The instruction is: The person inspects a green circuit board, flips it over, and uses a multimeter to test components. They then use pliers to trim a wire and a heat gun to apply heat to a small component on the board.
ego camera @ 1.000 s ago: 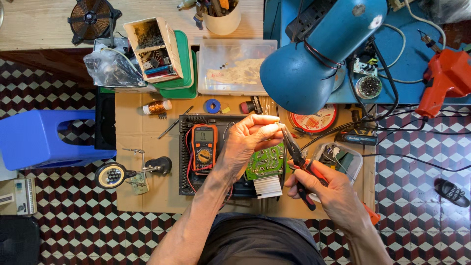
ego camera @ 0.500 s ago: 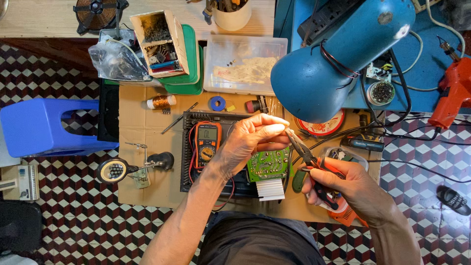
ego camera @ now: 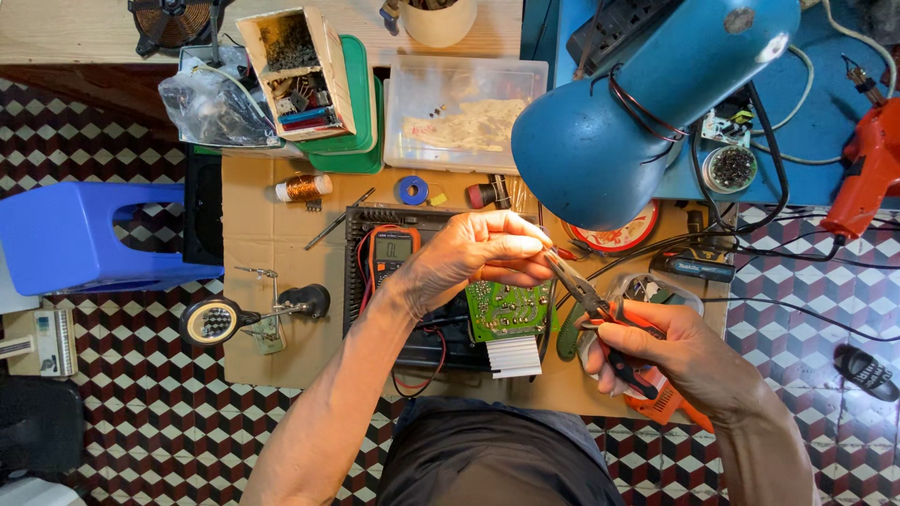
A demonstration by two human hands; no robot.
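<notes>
My left hand (ego camera: pixel 473 255) hovers over a green circuit board (ego camera: pixel 508 310) with a white finned heat sink (ego camera: pixel 515 356); its fingertips pinch something small that I cannot make out. My right hand (ego camera: pixel 677 351) grips red-handled needle-nose pliers (ego camera: pixel 600 313), whose tips point up-left and meet the left fingertips. An orange multimeter (ego camera: pixel 391 252) with red leads lies on a black unit (ego camera: pixel 427 342) just left of the board.
A blue desk lamp (ego camera: pixel 637 112) hangs over the cardboard-covered bench (ego camera: pixel 272 234). Behind are a clear plastic tub (ego camera: pixel 464 112), a parts box (ego camera: pixel 300 70), green trays, a copper wire spool (ego camera: pixel 303 187) and blue tape roll (ego camera: pixel 411 190). A magnifier stand (ego camera: pixel 244 319), blue stool (ego camera: pixel 84 234) and red tool (ego camera: pixel 867 173) sit around.
The view has shifted slightly. My hands stay together over the board, and the pliers remain at my left fingertips with only a small shift.
</notes>
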